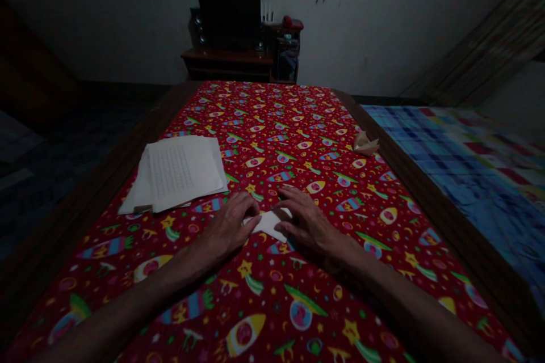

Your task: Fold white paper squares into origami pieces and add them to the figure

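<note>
A small piece of folded white paper lies on the red patterned cloth between my two hands. My left hand has its fingers curled round the paper's left end, the thumb resting along it. At the right end, my right hand grips the paper between thumb and bent fingers. Part of the paper is hidden under the fingers of both hands. Its middle shows as a pale, pointed shape with angled edges.
To the left lies a stack of paper sheets, the top one printed with a grid. A folded brown paper piece sits near the right edge. Beyond the table's far end stands a desk with a dark monitor.
</note>
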Tool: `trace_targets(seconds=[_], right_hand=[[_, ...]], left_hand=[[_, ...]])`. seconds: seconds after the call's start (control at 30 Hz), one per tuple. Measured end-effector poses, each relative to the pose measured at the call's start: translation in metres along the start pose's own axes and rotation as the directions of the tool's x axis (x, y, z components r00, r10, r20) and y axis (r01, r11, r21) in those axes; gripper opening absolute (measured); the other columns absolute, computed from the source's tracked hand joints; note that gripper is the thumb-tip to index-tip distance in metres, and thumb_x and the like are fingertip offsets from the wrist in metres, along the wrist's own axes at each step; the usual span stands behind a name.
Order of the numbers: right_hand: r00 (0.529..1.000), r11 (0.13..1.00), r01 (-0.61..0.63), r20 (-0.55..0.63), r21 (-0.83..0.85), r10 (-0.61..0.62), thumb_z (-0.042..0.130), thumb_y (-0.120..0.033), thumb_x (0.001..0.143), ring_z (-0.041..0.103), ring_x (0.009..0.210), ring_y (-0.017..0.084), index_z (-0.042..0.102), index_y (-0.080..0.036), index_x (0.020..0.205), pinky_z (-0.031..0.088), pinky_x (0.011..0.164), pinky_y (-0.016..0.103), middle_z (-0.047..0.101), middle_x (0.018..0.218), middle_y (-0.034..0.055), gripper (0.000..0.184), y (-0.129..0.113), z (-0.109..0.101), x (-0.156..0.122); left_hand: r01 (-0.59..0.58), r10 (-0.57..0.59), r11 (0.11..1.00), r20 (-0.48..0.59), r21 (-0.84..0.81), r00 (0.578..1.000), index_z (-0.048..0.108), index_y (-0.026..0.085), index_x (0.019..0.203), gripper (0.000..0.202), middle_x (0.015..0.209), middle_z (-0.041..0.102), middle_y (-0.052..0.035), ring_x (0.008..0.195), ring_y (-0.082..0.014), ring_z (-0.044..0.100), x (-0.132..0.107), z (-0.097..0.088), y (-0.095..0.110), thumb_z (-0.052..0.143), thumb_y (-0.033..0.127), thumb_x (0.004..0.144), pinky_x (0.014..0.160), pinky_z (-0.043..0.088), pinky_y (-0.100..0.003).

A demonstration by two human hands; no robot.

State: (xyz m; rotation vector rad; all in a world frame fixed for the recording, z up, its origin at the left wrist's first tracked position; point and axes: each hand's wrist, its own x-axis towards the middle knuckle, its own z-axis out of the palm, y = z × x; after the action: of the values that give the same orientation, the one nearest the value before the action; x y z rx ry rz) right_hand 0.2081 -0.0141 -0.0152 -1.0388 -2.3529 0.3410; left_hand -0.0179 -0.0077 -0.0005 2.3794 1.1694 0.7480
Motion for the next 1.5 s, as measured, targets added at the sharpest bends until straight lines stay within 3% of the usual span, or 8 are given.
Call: trace_targets(seconds=[0.3,0.47,0.87,0.97,1.07,1.13,1.3,1.5], right_hand=[[1.0,0.999,-0.025,-0.002,-0.024,0.025,0.057,-0.031,0.086,0.038,0.13,0.024,0.061,-0.019,0.111,0.036,0.104,0.048,0.049,0.134,0.0139,0.028,-0.003,0.002,0.0],[1.0,1.0,-0.021,-0.004,-0.02,0.021,0.057,-0.031,0.085,0.038,0.13,0.024,0.059,-0.019,0.112,0.036,0.104,0.048,0.049,0.134,0.0138,0.029,-0.001,0.003,-0.001],[0.989,0.977,0.143,0.042,-0.156,-0.139,0.051,-0.02,0.089,0.039,0.125,0.025,0.062,-0.016,0.102,0.038,0.101,0.045,0.056,0.12,0.0133,0.018,-0.007,-0.012,0.014],[0.985,0.985,0.164,0.056,-0.052,-0.161,0.05,-0.018,0.089,0.045,0.118,0.023,0.063,-0.017,0.097,0.043,0.096,0.042,0.061,0.108,0.0105,0.016,-0.009,-0.02,0.019],[0.989,0.973,0.135,0.038,0.185,-0.145,0.05,-0.017,0.089,0.051,0.109,0.02,0.065,-0.017,0.092,0.046,0.09,0.037,0.064,0.098,0.0085,0.014,-0.006,-0.026,0.021],[0.997,0.94,0.06,0.015,0.337,-0.069,0.053,-0.018,0.088,0.054,0.104,0.02,0.066,-0.017,0.09,0.046,0.089,0.036,0.065,0.092,0.0079,0.013,-0.003,-0.027,0.021],[0.999,0.811,-0.055,0.035,0.582,0.042,0.058,-0.029,0.086,0.057,0.092,0.02,0.068,-0.018,0.078,0.046,0.086,0.036,0.065,0.082,0.006,0.017,0.001,-0.022,0.022],[0.987,0.726,-0.16,0.114,0.668,0.113,0.066,-0.03,0.08,0.05,0.111,0.022,0.07,-0.02,0.073,0.04,0.096,0.039,0.064,0.097,0.0062,0.013,-0.008,-0.013,0.024]], left_hand=[[0.049,-0.048,0.999,0.042,-0.007,0.998,0.054,0.019,0.089,0.008,0.086,0.059,-0.0028,0.081,-0.0178,0.056,-0.002,0.004,0.007,0.053,0.024,0.084,0.073,0.047,-0.031],[0.076,-0.076,0.997,-0.004,-0.034,0.997,0.056,0.018,0.092,0.011,0.083,0.061,-0.0025,0.076,-0.0164,0.059,-0.003,0.005,0.012,0.052,0.018,0.082,0.07,0.049,-0.03],[0.173,-0.179,0.963,-0.007,-0.204,0.984,0.061,0.018,0.088,0.012,0.074,0.064,0.0012,0.063,-0.0114,0.06,0.003,-0.003,0.023,0.054,0.018,0.077,0.06,0.048,-0.021],[0.212,-0.208,0.944,0.043,-0.254,0.977,0.063,0.018,0.087,0.013,0.073,0.065,0.0005,0.064,-0.0126,0.06,0.004,-0.01,0.026,0.055,0.023,0.079,0.058,0.048,-0.022],[0.258,-0.226,0.87,0.127,-0.419,0.966,0.064,0.018,0.09,0.021,0.078,0.067,-0.0014,0.069,-0.0142,0.063,0.008,-0.018,0.018,0.046,0.028,0.086,0.061,0.049,-0.023],[0.232,-0.184,0.829,0.144,-0.508,0.972,0.063,0.018,0.094,0.025,0.089,0.068,-0.0041,0.08,-0.0161,0.064,0.011,-0.021,0.007,0.041,0.028,0.089,0.069,0.051,-0.025],[-0.061,0.168,0.838,0.149,-0.542,0.974,0.061,0.018,0.105,0.024,0.118,0.06,-0.0093,0.112,-0.0206,0.054,0.016,-0.021,-0.007,0.045,0.022,0.089,0.094,0.044,-0.034],[-0.197,0.292,0.839,0.114,-0.507,0.95,0.06,0.018,0.1,0.016,0.114,0.058,-0.0099,0.11,-0.0186,0.053,0.015,-0.017,0.003,0.05,0.018,0.087,0.095,0.042,-0.033]])
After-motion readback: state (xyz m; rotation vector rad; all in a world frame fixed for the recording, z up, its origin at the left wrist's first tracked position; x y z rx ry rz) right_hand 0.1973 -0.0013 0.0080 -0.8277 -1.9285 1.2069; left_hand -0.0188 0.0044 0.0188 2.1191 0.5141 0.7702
